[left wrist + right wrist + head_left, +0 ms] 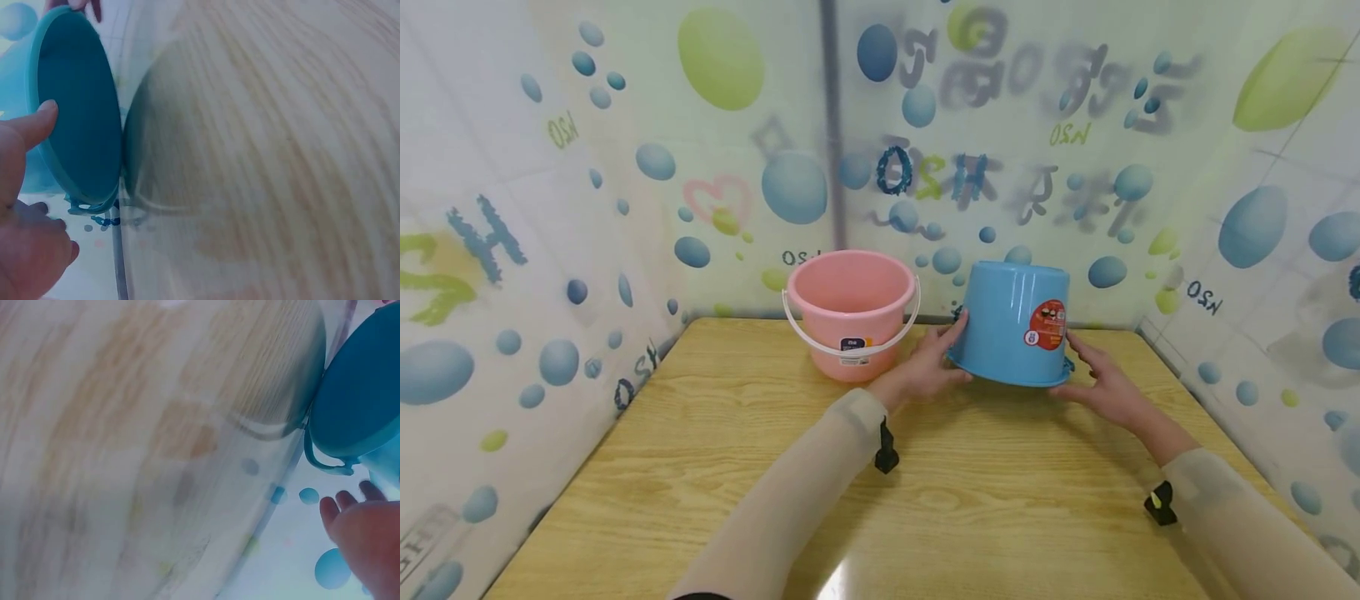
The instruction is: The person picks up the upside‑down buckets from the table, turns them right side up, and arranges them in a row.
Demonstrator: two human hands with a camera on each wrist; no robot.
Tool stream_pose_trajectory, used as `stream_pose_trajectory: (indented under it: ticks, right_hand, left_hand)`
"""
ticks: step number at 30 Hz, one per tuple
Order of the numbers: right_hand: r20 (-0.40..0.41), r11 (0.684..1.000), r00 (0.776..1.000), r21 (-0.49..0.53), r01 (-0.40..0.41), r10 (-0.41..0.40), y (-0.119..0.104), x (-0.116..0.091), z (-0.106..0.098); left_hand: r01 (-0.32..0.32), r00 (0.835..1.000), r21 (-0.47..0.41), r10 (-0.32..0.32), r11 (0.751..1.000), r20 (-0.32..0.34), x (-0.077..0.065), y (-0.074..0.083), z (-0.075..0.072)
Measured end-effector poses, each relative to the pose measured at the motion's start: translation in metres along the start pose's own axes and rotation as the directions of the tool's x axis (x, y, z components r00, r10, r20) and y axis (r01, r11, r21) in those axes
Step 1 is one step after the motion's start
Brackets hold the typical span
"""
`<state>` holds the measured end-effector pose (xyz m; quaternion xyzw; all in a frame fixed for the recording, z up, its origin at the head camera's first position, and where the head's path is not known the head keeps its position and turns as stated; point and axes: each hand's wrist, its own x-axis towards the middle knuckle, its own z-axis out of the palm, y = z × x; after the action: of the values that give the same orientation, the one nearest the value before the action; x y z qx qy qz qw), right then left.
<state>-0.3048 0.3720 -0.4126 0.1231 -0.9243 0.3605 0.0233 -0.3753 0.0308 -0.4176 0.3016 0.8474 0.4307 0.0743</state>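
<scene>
Pink plastic bucket (850, 325), white handle (850, 354), upright nr tabletop's (962, 500) far edge, L of ctr. L hand (928, 362): fingers clamp blue bucket's (1003, 325) rim (1006, 382), thumb inside. Blue bucket: upside down, tilted, nr far edge, R of ctr; glossy tapered plastic, red label (1047, 325). R hand (1105, 383): fingers clamp other side. Tabletop woodgrain; drop-print wall (722, 58) behind.

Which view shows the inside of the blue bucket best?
Left wrist: the open mouth of the blue bucket shows almost whole. Right wrist crops it at the frame's edge; head shows only the bucket's outside.
</scene>
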Motion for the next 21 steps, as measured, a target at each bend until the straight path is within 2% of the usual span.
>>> stream_pose_trajectory:
  ticks: [4,7,15,21]
  right_hand:
    - [0.04,0.999,0.999,0.048,-0.019,0.017,-0.001,-0.001,-0.002]
    - [0.05,0.997,0.999,0.076,-0.024,0.02,-0.004,-0.002,-0.004]
    - [0.026,0.99,1.0,0.14,-0.009,0.005,-0.012,-0.004,-0.006]
    - [0.0,0.987,1.0,0.162,0.005,-0.005,-0.019,-0.003,-0.009]
  left_hand:
    - [-0.048,0.998,-0.063,0.051,0.997,0.048,-0.002,0.0,-0.006]
    - [-0.047,0.997,-0.081,0.052,0.996,0.057,-0.003,-0.002,-0.009]
    - [-0.032,0.999,-0.141,0.038,0.989,0.038,-0.008,-0.001,-0.017]
    - [-0.068,0.997,-0.148,0.071,0.987,0.016,-0.012,0.006,-0.024]
